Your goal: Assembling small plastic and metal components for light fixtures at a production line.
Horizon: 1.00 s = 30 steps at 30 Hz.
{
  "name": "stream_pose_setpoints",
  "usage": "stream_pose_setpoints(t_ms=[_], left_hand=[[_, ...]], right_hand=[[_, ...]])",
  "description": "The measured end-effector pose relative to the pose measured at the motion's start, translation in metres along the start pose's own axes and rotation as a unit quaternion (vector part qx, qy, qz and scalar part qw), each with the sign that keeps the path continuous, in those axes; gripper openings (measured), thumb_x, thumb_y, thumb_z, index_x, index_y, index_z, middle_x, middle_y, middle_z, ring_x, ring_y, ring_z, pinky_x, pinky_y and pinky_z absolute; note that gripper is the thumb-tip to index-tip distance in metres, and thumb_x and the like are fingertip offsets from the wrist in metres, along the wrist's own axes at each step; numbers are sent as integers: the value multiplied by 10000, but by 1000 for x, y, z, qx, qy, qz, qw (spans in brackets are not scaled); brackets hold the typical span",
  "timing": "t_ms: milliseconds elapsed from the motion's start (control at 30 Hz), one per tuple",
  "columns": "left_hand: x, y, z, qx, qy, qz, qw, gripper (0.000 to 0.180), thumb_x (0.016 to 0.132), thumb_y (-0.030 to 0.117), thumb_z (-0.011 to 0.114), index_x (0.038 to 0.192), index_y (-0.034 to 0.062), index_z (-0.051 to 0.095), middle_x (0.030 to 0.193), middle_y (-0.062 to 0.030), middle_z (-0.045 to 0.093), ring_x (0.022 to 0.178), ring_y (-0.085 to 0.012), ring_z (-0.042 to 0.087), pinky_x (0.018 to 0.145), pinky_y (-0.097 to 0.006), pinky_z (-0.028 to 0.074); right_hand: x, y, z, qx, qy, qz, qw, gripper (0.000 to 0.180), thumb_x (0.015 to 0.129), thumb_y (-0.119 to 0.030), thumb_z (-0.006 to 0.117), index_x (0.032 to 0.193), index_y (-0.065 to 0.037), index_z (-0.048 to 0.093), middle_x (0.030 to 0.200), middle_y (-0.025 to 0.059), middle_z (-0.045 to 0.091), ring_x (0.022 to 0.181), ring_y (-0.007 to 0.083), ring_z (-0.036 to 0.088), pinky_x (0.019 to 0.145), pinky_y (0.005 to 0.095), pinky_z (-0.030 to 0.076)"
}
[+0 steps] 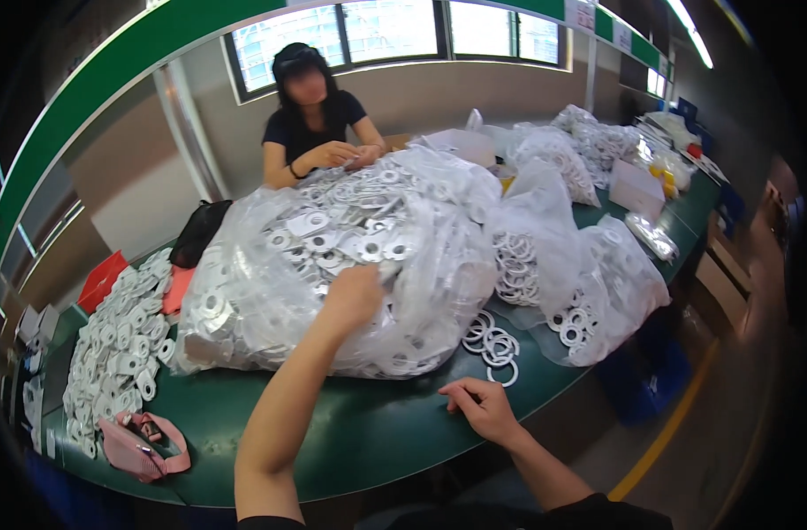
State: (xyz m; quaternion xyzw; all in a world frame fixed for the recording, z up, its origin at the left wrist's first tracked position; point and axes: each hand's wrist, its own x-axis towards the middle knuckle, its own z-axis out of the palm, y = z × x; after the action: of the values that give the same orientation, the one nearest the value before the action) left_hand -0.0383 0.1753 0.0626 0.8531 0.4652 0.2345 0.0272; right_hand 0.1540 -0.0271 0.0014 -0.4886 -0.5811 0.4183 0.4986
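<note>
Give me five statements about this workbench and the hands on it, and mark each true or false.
1. The left hand reaches into the big clear bag of white parts. True.
2. The right hand holds a white ring in the air. False: it rests on the green table, fingers down, just short of the loose white rings.
3. A pink pouch lies at the near left of the table. True.
4. The table top is red. False: it is dark green.
5. A person in a black top sits across the table, hands together at the bag. True.
</note>
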Motion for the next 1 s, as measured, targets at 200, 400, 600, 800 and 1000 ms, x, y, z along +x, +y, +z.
stream_pose_setpoints(t_ms=[200, 400, 600, 800, 1000], left_hand=[[-17, 10, -63, -43, 166, -122, 978, 247, 818, 186, 560, 704, -33, 548, 677, -193, 588, 658, -307, 593, 603, -390, 437], [-82, 63, -86, -478, 293, -14, 828, 170, 800, 115, 539, 813, -45, 596, 930, -149, 650, 762, -187, 606, 735, -283, 481], [-119, 118, -27, -790, -212, -248, 519, 352, 783, 244, 549, 949, -67, 544, 995, -254, 606, 938, -353, 607, 865, -434, 480], [-133, 116, 36, -870, -284, -278, 291, 424, 908, 281, 441, 1221, -5, 429, 1245, -231, 481, 1158, -368, 481, 1000, -468, 371], [-136, 117, 40, -861, -287, -237, 346, 464, 925, 329, 445, 1280, 40, 365, 1270, -171, 463, 1125, -333, 516, 900, -457, 463]], right_hand=[[10, 7, -26, -80, 201, -119, 969, 123, 871, -91, 557, 887, 0, 639, 718, 60, 617, 640, 129, 566, 587, 241, 434], [19, 22, -111, -466, 277, -164, 824, 208, 730, -46, 643, 933, -11, 609, 959, 144, 576, 922, 306, 529, 731, 366, 456], [25, 31, -145, -527, 248, -67, 810, 245, 667, -130, 728, 840, 4, 618, 943, 119, 548, 935, 288, 513, 743, 377, 447], [12, 8, -123, -519, 282, -148, 793, 145, 726, -103, 667, 814, -8, 601, 936, 111, 556, 913, 292, 519, 737, 388, 427], [-9, -11, -65, -181, 104, -54, 976, 139, 881, -97, 521, 869, 26, 585, 778, 125, 583, 696, 220, 545, 628, 304, 426]])
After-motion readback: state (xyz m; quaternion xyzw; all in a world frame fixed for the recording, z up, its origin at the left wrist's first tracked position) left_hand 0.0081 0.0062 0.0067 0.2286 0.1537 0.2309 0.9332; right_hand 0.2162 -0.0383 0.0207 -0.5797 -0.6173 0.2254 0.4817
